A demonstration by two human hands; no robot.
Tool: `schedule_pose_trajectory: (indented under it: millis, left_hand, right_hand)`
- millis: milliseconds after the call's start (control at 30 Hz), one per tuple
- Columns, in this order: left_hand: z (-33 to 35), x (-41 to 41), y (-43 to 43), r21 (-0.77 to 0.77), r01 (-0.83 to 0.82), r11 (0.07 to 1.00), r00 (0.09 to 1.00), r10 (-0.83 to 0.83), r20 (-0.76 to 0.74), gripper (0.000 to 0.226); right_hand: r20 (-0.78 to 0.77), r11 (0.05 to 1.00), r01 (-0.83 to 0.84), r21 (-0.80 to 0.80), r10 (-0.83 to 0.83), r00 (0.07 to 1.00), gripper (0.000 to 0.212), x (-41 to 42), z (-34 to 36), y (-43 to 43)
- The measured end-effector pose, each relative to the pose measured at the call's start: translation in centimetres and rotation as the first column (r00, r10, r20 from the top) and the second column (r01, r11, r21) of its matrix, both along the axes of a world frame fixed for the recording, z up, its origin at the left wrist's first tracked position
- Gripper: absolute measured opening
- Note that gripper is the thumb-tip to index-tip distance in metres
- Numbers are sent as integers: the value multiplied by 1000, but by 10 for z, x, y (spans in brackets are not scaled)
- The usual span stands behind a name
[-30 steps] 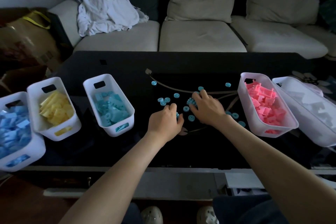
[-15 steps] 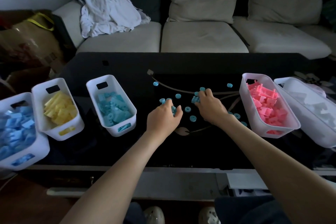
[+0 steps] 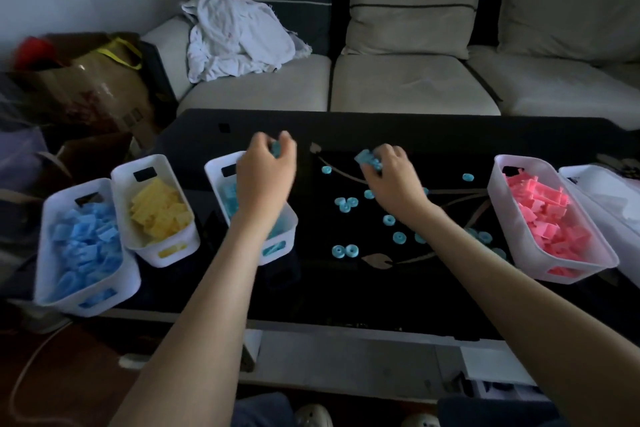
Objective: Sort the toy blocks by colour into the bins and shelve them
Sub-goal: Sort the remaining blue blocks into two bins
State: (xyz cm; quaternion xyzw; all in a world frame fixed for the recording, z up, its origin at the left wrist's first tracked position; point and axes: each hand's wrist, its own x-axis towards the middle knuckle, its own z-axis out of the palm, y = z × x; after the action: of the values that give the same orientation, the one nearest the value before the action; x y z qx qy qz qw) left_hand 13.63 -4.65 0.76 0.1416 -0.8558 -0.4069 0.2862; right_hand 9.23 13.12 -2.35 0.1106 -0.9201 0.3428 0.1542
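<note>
Several teal ring blocks (image 3: 346,203) lie scattered on the black table (image 3: 415,135). My left hand (image 3: 265,177) hovers over the teal bin (image 3: 289,230), pinching a teal block (image 3: 276,148) between thumb and fingers. My right hand (image 3: 393,177) is over the middle of the table and grips a clump of teal blocks (image 3: 367,159). Left of the teal bin stand a yellow-block bin (image 3: 152,253) and a blue-block bin (image 3: 45,253). A pink-block bin (image 3: 502,218) stands at the right.
A white bin (image 3: 595,184) lies at the far right edge. Behind the table is a beige sofa (image 3: 415,87) with a crumpled white cloth (image 3: 239,35). A brown paper bag (image 3: 100,90) and boxes stand at the left. My shoes (image 3: 313,416) show below the table.
My left hand has lifted from the table and swung left over the teal bin with a block. My right hand has risen with a clump of teal blocks.
</note>
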Motion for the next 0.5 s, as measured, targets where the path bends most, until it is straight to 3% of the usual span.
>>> schedule_pose_trajectory:
  millis: [133, 233, 400, 500]
  left_hand:
    - [-20, -1, -50, 137, -153, 979, 988, 149, 41, 33]
    - [-27, -2, -60, 189, -181, 965, 982, 188, -15, 34]
    - [-24, -6, -59, 329, -244, 912, 956, 283, -76, 30]
    - [-28, -8, -58, 222, -242, 944, 968, 250, -6, 32]
  right_hand:
    - [-15, 979, -157, -127, 156, 988, 34, 11, 20, -85]
    - [46, 944, -252, -212, 267, 963, 31, 24, 23, -131]
    - [61, 920, -389, 55, 385, 921, 34, 27, 2, -160]
    - [104, 826, -476, 301, 468, 878, 51, 21, -14, -164]
